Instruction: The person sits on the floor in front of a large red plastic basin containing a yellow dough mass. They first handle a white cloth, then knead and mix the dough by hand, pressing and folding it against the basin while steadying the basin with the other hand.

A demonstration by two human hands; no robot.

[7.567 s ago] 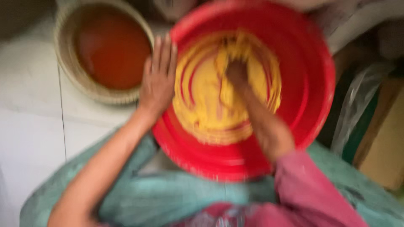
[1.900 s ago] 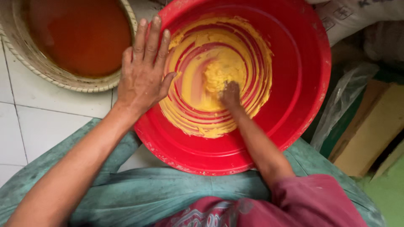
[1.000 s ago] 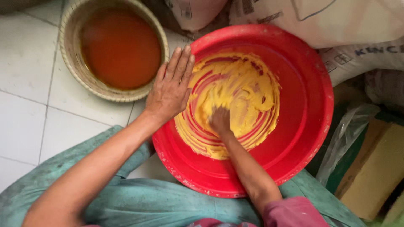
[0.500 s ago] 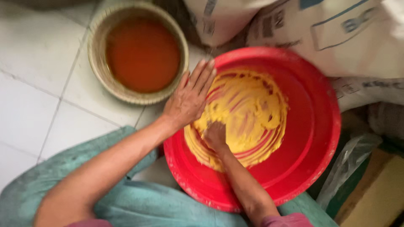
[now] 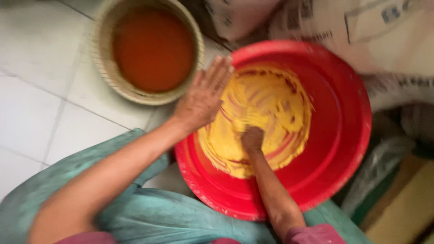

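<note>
A large red plastic basin (image 5: 337,135) sits on the floor in front of me, its bottom smeared with yellow paste (image 5: 266,104). My left hand (image 5: 203,97) lies flat with fingers spread on the basin's left rim. My right hand (image 5: 252,138) is down in the paste near the basin's middle, fingers bunched and coated in yellow. The view is blurred, so whether it grips a lump of paste is unclear.
A woven basket (image 5: 101,68) holding an orange-red mass (image 5: 153,47) stands on the white tiled floor at upper left, close to the basin. White printed sacks (image 5: 361,27) lie behind the basin. Clear plastic and a brown board are at the right. Teal cloth covers my lap.
The view has shifted, so basin and basket sit further right and lower in frame. My right hand keeps working through the paste; my left hand stays on the rim.
</note>
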